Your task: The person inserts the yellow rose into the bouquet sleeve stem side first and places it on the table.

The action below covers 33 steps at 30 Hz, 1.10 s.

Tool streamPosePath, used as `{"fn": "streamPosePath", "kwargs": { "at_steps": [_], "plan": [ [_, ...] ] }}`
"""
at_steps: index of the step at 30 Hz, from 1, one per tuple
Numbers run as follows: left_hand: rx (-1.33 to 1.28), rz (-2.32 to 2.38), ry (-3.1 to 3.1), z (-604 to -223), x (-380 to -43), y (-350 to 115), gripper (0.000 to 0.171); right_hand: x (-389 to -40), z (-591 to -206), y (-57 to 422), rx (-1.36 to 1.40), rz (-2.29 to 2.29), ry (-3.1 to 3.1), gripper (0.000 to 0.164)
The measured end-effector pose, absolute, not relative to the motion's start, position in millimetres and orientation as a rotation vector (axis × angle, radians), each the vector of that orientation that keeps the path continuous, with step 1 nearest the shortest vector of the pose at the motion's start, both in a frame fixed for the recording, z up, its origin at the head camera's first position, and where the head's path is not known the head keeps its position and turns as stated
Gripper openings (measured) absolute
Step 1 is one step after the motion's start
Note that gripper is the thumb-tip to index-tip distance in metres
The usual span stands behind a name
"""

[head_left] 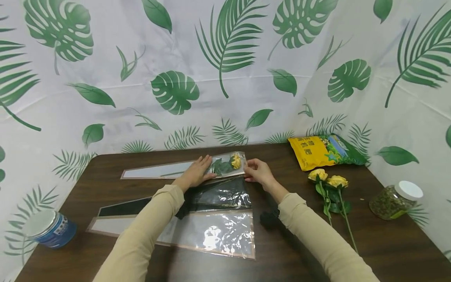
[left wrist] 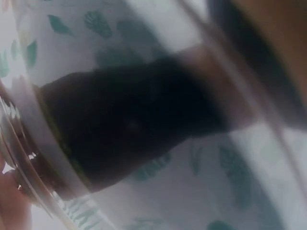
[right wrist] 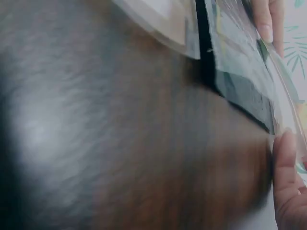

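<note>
A long, tapering clear flower sleeve (head_left: 155, 170) with a pale backing lies at the back of the table, a yellow rose (head_left: 236, 161) inside it. My left hand (head_left: 197, 170) rests on the sleeve beside the rose's leaves, fingers extended. At the wide right end, my right hand (head_left: 258, 172) pinches the sleeve's edge between thumb and fingers; the right wrist view shows its fingers (right wrist: 286, 163) at that edge. Just in front lies a black sleeve (head_left: 225, 194), and nearer still a clear one with a pinkish border (head_left: 211, 235). The left wrist view is blurred by plastic close up.
Two yellow roses (head_left: 327, 180) lie on the right of the table, below a yellow-green fertilizer bag (head_left: 324, 152). A white-lidded jar (head_left: 394, 200) of greenish dried bits stands at the right edge. On the left stands a blue tin (head_left: 53, 229). Leaf-print cloth (head_left: 225, 105) hangs behind.
</note>
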State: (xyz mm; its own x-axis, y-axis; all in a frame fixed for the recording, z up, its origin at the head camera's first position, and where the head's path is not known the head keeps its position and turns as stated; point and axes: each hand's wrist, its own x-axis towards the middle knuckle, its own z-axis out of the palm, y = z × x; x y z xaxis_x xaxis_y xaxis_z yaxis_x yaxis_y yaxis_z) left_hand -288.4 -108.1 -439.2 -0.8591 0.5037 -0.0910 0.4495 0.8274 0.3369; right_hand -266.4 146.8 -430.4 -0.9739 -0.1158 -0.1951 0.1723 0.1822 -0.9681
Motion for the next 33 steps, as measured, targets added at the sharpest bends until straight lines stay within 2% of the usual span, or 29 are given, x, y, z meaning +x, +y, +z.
{"fn": "streamPosePath", "kwargs": {
  "at_steps": [2, 5, 16, 22, 27, 33],
  "plan": [
    [0.755, 0.512, 2.820, -441.8, -289.4, -108.5, 0.076, -268.1, -432.1, 146.0, 0.015, -1.895, 2.198, 0.041],
    [0.784, 0.589, 2.796, -447.1, -291.2, -109.8, 0.082, -270.2, -434.1, 144.5, 0.029, -1.914, 2.131, 0.047],
    [0.739, 0.489, 2.838, -438.0, -286.6, -105.5, 0.074, -274.8, -432.4, 143.7, -0.008, -1.820, 2.132, 0.046],
    [0.673, 0.355, 2.841, -431.2, -288.5, -102.4, 0.074, -273.8, -432.7, 141.8, 0.084, -1.941, 2.095, 0.039],
    [0.607, 0.320, 2.810, -429.1, -292.9, -100.6, 0.074, -270.9, -434.6, 139.2, 0.243, -2.113, 2.066, 0.026],
    [0.601, 0.317, 2.808, -432.7, -295.7, -101.1, 0.073, -266.3, -435.4, 139.3, 0.326, -2.107, 2.110, 0.018]
  ]
}}
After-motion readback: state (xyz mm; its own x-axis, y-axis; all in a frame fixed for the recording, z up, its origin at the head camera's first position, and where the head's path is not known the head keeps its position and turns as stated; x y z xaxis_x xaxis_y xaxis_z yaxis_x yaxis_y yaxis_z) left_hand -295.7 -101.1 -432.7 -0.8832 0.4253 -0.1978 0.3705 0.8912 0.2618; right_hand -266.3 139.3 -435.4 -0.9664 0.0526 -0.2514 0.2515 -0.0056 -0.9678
